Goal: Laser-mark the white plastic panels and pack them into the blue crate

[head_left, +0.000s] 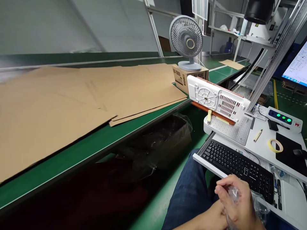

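Right hand point(242, 204): grasping clear plastic point(233, 193), above lap near keyboard tray point(208, 165).
Left hand point(216, 214): partly hidden; grip cannot be determined.
Plastic risk: loose folds could snag on tray edge if pulled sideways.

Illumination: bright on the white desk point(261, 143) ahead of the hands point(236, 204); deep shadow beneath the green bench point(96, 153) to their left. Monitor point(297, 65) glows, upper right. Gripped plastic point(233, 194) shows highlights. Cardboard point(43, 111), far left, appears blurred and stretched.
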